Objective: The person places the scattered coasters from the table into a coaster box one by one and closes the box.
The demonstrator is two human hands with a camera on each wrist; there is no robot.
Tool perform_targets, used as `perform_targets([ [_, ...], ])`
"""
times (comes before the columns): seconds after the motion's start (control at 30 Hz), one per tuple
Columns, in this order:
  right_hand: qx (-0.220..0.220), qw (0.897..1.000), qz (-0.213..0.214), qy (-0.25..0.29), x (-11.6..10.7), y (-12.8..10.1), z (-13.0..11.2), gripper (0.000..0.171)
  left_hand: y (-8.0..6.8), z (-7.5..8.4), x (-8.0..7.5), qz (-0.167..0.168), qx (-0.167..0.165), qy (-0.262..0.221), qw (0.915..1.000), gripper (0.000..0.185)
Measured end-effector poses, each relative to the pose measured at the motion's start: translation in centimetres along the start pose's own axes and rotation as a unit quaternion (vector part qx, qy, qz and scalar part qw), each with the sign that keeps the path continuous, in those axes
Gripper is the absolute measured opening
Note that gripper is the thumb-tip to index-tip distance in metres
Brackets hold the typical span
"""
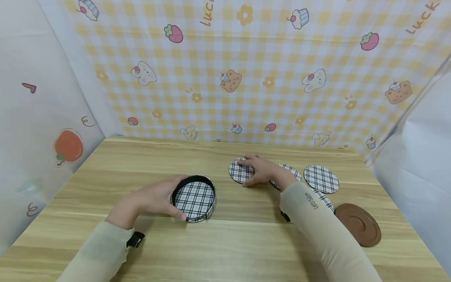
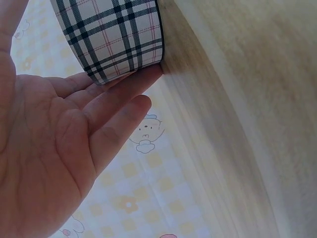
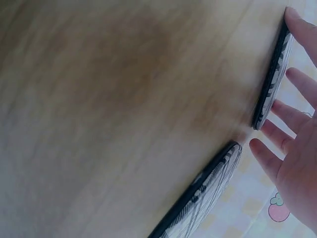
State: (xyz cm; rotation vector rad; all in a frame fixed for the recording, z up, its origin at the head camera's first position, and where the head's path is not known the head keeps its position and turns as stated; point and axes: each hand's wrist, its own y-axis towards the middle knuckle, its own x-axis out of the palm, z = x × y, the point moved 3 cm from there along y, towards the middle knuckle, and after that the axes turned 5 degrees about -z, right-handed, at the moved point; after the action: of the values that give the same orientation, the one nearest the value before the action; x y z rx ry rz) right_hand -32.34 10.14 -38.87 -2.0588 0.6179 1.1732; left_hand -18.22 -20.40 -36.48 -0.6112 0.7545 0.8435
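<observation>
At frame centre, the round plaid holder (image 1: 195, 198) is steadied by the left hand (image 1: 155, 199), fingers wrapped on its wall. One plaid coaster (image 1: 241, 171) is covered by the flat, loosely spread right hand (image 1: 260, 170); next, a pinch at its edge seems called for, then a lift into the holder.

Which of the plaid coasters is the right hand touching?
The leftmost plaid coaster, under the right hand; the other coasters lie untouched to its right.

Bright, even, soft light falls from overhead; faint shadows sit close under the arms on the counter (image 1: 225, 243). The head view bows at its edges. Both wrist views are smeared, washed out, and soft up close.
</observation>
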Motion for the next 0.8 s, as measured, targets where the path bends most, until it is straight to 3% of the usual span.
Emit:
perform_targets([
  [0.8, -0.010, 0.999, 0.040, 0.005, -0.6, -2.6, 0.3, 0.084, -0.1, 0.1, 0.0, 0.000, -0.010, -0.002, 1.0000, 0.120],
])
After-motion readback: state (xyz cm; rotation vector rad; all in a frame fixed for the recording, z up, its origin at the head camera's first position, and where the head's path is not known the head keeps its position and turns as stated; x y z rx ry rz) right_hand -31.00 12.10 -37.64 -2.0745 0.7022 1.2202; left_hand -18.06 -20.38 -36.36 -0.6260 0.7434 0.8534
